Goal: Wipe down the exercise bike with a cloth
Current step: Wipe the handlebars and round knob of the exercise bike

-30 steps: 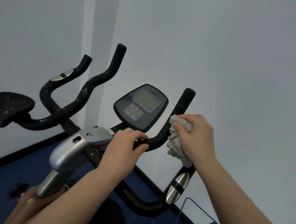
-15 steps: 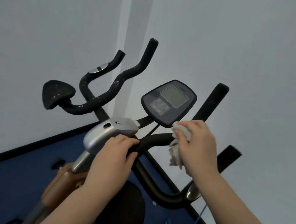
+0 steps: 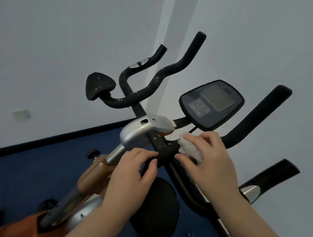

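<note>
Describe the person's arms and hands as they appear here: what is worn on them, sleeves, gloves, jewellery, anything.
Both forearms are bare to the bottom edge of the frame, with no sleeves in view. The left hand and right hand wear no gloves. No rings, watch, bracelets or markings show on either hand or wrist.

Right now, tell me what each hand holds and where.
Right hand grips the bunched cloth, pressing it on the handlebar. Left hand grips that bar beside it.
</note>
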{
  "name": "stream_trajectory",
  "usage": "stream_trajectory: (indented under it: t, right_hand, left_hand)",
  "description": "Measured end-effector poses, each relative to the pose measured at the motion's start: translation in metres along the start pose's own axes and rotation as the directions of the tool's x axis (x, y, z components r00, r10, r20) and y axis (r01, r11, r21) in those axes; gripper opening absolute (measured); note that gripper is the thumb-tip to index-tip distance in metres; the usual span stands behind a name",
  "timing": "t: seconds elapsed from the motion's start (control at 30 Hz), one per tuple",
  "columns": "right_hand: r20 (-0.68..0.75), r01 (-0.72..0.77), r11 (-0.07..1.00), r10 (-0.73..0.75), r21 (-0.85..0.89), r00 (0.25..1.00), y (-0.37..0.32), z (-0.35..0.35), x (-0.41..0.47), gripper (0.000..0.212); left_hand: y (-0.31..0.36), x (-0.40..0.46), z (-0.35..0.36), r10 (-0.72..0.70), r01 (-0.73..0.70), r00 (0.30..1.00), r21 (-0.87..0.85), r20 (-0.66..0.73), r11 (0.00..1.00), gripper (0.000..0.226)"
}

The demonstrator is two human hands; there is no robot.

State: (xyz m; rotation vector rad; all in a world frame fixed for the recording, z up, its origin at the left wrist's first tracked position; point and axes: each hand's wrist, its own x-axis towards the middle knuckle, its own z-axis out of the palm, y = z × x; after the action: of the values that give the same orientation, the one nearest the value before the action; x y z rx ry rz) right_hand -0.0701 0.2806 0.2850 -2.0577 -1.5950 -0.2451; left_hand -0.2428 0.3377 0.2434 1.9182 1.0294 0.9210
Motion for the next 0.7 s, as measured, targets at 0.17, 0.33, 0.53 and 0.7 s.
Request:
stream_trajectory:
  t: [0.17, 0.33, 0.53, 0.7]
  right_hand:
    - [-0.073, 0.014, 0.999, -0.01, 0.047, 0.997, 0.003, 0.002, 0.004, 0.033]
    - [-0.062, 0.044, 0.996, -0.04, 0.078, 0.997, -0.005, 0.001, 0.003, 0.025]
    - [0.183, -0.022, 0.966, -0.026, 0.259, 0.983, -0.003, -0.018, 0.026, 0.02]
    - [0.162, 0.069, 0.998, -0.067, -0.008, 0.985, -0.03, 0.001, 0.022, 0.021]
  left_hand:
    - [-0.002, 0.0, 0.0, 0.0, 0.0, 1.0, 0.004, -0.003, 1.0, 0.026]
    - [-0.004, 0.0, 0.002, -0.009, 0.009, 1.0, -0.033, -0.02, 0.999, 0.027]
    - [-0.008, -0.005, 0.005, -0.057, 0.051, 0.997, -0.099, -0.059, 0.994, 0.016]
    - [-0.014, -0.009, 0.007, -0.066, 0.058, 0.996, -0.128, -0.057, 0.99, 0.023]
